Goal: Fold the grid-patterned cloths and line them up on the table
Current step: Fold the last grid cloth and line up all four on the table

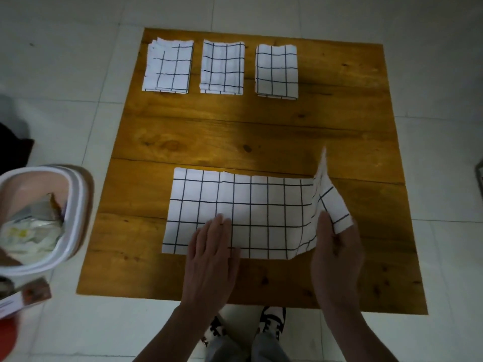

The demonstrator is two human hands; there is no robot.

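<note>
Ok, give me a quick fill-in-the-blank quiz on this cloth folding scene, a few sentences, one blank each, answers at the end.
1. ____ folded cloths lie in a row at the far edge of the table.
2. The left hand lies ____ on the long cloth.
3. The right hand lifts the long cloth's ____ end.
4. A white bin stands ____ of the table.

Missing words: three; flat; right; left

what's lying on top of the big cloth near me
The left hand lies flat on the big cloth; the right hand lifts its right end. The table beneath is covered.
</note>
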